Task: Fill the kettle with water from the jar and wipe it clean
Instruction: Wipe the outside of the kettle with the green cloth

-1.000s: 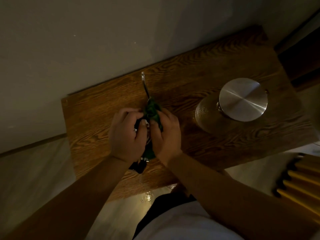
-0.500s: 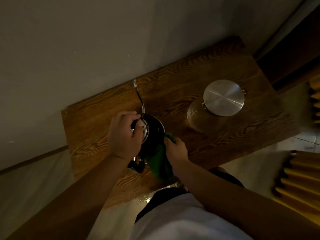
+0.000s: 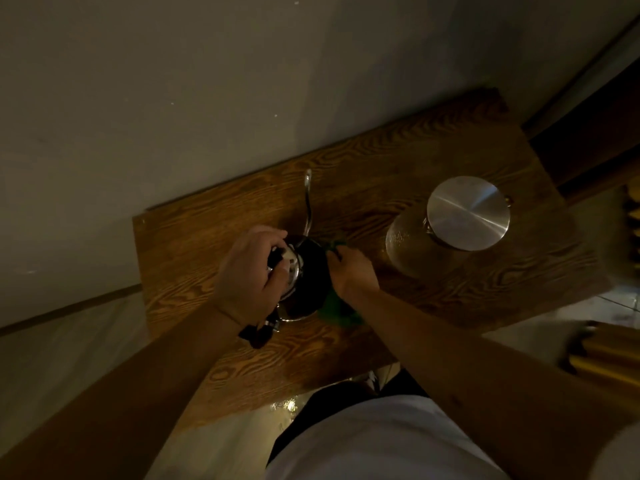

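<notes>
A dark metal kettle [image 3: 308,271] with a thin gooseneck spout [image 3: 307,206] stands on the wooden table [image 3: 381,168]. My left hand [image 3: 249,271] is closed over the kettle's lid knob from the left. My right hand [image 3: 349,271] presses a green cloth [image 3: 334,308] against the kettle's right side; part of the cloth hangs below my wrist. The kettle's black handle [image 3: 258,334] pokes out under my left forearm. The glass jar [image 3: 408,244] with a shiny round metal lid [image 3: 467,213] stands to the right, apart from both hands.
A pale wall [image 3: 242,81] runs along the table's far edge. Yellow slatted furniture [image 3: 609,358] sits at the lower right. Light floor shows to the left and below the table's near edge.
A second ago both hands held the cloth over the kettle's top. Now my right hand with the cloth has gone to the kettle's right side and risen along it; my left hand stays on the lid.
</notes>
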